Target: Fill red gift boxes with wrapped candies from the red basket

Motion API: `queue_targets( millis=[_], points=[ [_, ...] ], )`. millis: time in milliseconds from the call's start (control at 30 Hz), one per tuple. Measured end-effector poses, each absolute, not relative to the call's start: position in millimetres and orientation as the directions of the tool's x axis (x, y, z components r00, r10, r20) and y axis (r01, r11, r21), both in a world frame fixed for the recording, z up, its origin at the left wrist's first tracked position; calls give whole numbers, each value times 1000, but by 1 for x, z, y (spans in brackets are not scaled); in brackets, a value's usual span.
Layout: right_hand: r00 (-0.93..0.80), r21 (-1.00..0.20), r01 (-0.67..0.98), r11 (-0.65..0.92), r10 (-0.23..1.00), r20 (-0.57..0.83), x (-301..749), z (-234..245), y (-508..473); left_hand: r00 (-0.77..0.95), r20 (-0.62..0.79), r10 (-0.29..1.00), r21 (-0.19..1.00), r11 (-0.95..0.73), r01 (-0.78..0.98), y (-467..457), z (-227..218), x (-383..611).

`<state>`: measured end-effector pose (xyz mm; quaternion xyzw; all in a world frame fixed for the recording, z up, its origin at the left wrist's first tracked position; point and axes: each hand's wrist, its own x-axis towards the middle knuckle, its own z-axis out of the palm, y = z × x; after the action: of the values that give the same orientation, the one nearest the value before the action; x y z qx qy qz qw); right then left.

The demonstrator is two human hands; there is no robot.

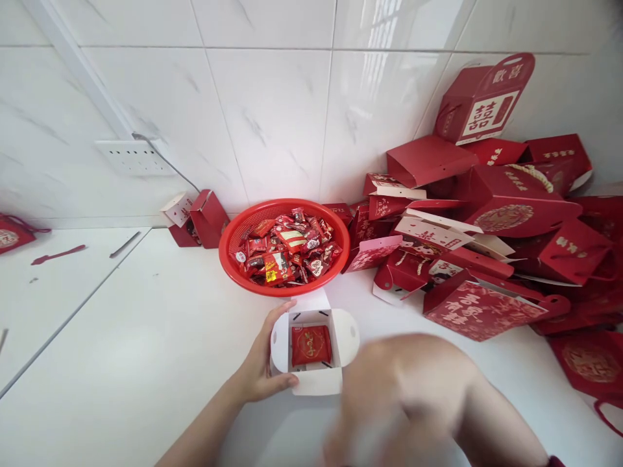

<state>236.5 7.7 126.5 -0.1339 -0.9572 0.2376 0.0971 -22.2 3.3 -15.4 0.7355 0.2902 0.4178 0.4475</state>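
My left hand grips the left side of a small gift box, fingers behind it and thumb at its front flap. The box stands with its white flaps spread, showing a white inside. A flat red packet with gold print lies in it. Close by on the right is my right hand, smeared by motion, its fingers too blurred to read. Just behind the box sits a red plastic basket heaped with wrapped sweets, mostly in red wrappers.
A big pile of red gift boxes fills the right side against the tiled wall. Two small red boxes stand left of the basket. A thin red strip and a dark strip lie far left, below a wall socket with a cable.
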Motion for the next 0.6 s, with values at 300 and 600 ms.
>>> queue_targets(
  millis=[300, 600],
  points=[
    [-494, -244, 853, 462, 865, -90, 177, 91, 148, 467, 383, 797, 882, -466, 73, 4, -33, -22],
    [-543, -221, 836, 503, 815, -200, 170, 74, 157, 524, 308, 794, 900, -421, 109, 11, -38, -27]
  ],
)
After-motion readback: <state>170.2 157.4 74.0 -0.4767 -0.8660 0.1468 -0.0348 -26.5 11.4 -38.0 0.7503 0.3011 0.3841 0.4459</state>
